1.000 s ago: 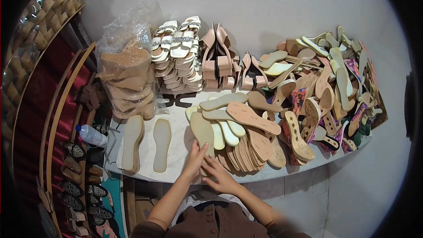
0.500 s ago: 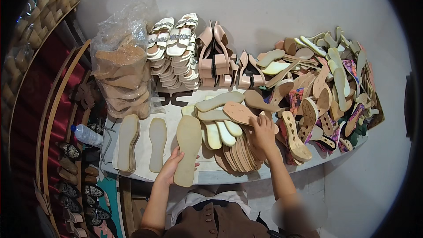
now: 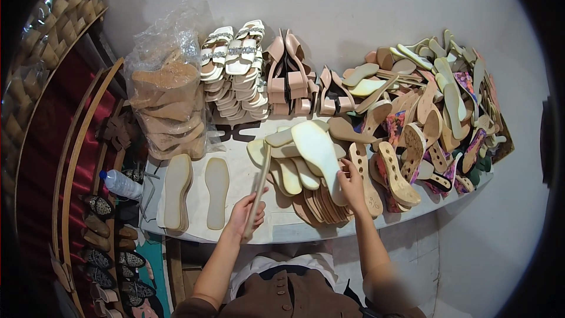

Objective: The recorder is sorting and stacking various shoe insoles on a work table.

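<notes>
My left hand (image 3: pixel 244 217) grips a beige shoe insole (image 3: pixel 258 195), turned so that mostly its thin edge shows. In my right hand (image 3: pixel 351 187) is a pale cream insole (image 3: pixel 316 148), its broad face up, slanting over a loose heap. Beneath it lie fanned cream insoles (image 3: pixel 288 175) and a row of tan insoles (image 3: pixel 315 209), partly covered. A single grey-beige insole (image 3: pixel 217 194) lies flat left of my left hand, beside a neat stack of similar ones (image 3: pixel 176 191). Close by my right hand is a tan sole with holes (image 3: pixel 360 168).
Along the wall stand wedge soles in clear plastic (image 3: pixel 168 103), white sandals (image 3: pixel 241 65) and pink heeled shoes (image 3: pixel 288 76). A jumbled pile of soles (image 3: pixel 432 103) fills the table's right side. At the left are a water bottle (image 3: pixel 122 185) and shelves of shoes (image 3: pixel 97 224).
The insole in my left hand has turned from face-on to edge-on and moved right. My right hand, earlier on a tan insole, now holds one showing a pale cream face.
</notes>
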`<state>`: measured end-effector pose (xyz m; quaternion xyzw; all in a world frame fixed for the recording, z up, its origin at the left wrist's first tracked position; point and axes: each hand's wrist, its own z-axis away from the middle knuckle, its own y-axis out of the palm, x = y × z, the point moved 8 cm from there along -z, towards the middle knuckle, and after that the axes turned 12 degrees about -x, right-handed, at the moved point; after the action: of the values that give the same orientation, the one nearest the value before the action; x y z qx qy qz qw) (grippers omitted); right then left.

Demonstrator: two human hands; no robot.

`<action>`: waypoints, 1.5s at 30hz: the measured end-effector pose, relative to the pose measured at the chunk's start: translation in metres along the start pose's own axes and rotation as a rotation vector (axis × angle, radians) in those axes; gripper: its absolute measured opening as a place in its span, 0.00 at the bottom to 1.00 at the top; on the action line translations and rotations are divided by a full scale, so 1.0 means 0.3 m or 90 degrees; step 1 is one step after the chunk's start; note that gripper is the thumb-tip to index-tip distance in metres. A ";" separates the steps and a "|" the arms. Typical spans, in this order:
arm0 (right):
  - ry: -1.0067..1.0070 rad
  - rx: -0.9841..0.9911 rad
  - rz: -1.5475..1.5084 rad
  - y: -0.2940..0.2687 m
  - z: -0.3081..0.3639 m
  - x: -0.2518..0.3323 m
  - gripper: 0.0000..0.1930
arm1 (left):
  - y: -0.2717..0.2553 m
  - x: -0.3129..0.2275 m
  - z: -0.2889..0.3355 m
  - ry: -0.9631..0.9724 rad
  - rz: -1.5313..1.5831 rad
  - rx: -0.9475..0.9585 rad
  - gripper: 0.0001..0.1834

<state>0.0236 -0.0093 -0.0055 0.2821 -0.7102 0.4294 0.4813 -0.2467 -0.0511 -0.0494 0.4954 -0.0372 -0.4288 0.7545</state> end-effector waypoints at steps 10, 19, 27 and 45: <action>-0.174 0.063 0.367 0.088 0.150 0.080 0.27 | -0.030 0.052 0.006 -0.078 0.137 0.146 0.28; -0.339 -0.119 0.444 0.032 0.052 0.165 0.21 | -0.198 0.014 -0.002 0.112 -0.107 -0.203 0.18; -0.426 0.099 0.327 0.201 0.093 0.117 0.13 | -0.088 0.029 0.021 0.087 -0.049 -0.073 0.26; -0.690 0.197 0.553 0.329 0.262 0.144 0.27 | -0.155 0.032 -0.010 0.058 -0.026 -0.073 0.24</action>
<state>-0.1078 -0.0314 -0.0121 0.2124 -0.8288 0.4774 -0.2000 -0.2676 -0.0621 -0.0905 0.4712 0.0319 -0.4228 0.7734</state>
